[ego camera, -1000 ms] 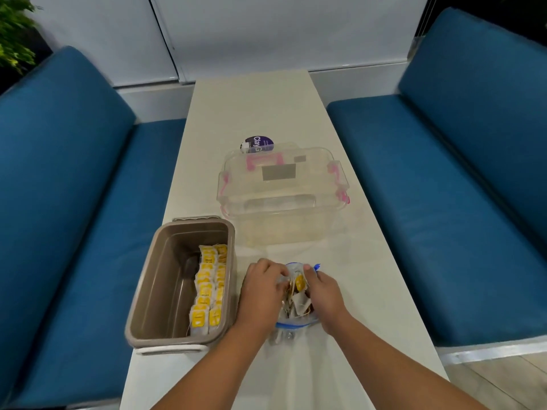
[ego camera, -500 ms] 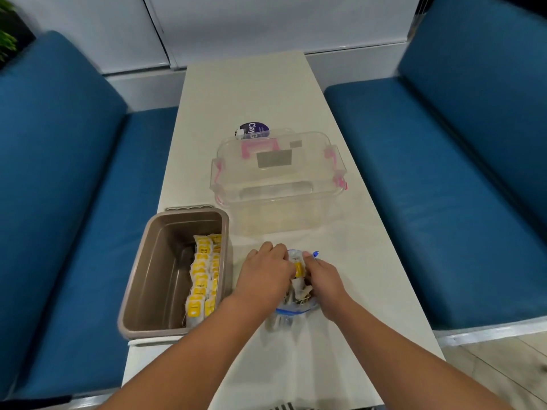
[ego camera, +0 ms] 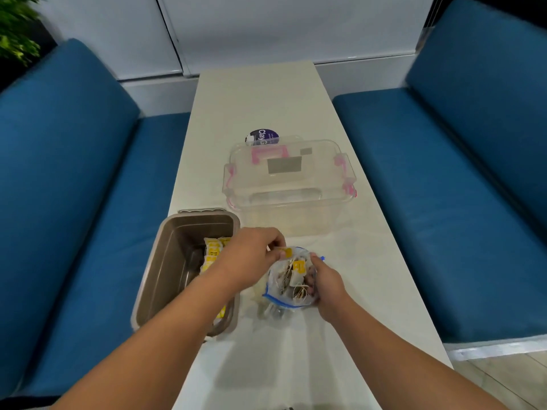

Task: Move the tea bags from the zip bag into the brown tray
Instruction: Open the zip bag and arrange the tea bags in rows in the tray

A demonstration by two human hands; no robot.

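A clear zip bag (ego camera: 288, 279) with a blue seal lies open on the white table (ego camera: 266, 113), holding several tea bags with yellow tags and strings. My right hand (ego camera: 325, 284) grips the bag's right edge. My left hand (ego camera: 251, 255) pinches one yellow-tagged tea bag (ego camera: 285, 252) just above the bag's mouth. To the left stands the brown tray (ego camera: 165, 270), with a row of yellow tea bags (ego camera: 213, 253) along its right wall, partly hidden by my left forearm.
A clear plastic box (ego camera: 288, 184) with pink latches stands behind the zip bag. A purple-lidded tub (ego camera: 262, 137) sits behind that box. Blue cushioned benches flank the table on both sides. A plant shows at the top left.
My left hand has lifted out of the zip bag's mouth with a yellow-tagged tea bag pinched, moving slightly left. My right hand stays on the bag.
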